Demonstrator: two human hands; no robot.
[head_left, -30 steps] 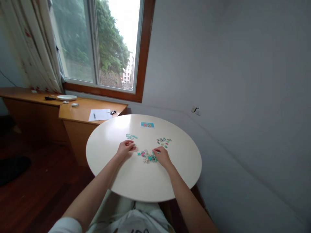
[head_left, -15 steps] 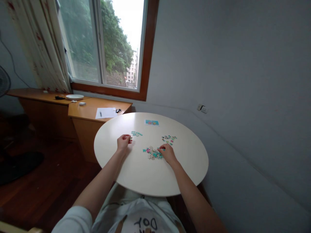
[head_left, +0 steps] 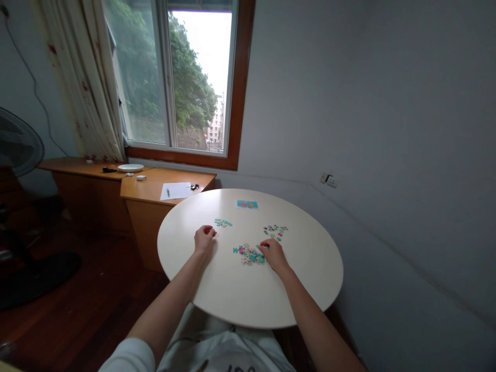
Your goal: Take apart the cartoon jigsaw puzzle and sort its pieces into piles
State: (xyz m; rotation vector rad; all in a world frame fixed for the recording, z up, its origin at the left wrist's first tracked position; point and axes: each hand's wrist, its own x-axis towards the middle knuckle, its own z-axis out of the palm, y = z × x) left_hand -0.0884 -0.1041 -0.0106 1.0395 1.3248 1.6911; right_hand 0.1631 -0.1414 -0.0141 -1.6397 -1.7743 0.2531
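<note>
Your white table (head_left: 240, 294) stands near a window (head_left: 167, 82). I can't tell if your left hand (head_left: 204, 239) or right hand (head_left: 274, 254) grips puzzle pieces (head_left: 253, 257).

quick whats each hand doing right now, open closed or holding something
Left hand: curled, cannot tell if it holds anything.
Right hand: curled at the edge of the nearest puzzle pieces, grip cannot be told.

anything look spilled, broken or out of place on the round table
Nothing stands out. The pieces lie loose in three groups on the table: a near pile by the right hand, a left group and a right group farther off. The card lies flat beyond them. The pieces are too small to check for damage.
</note>
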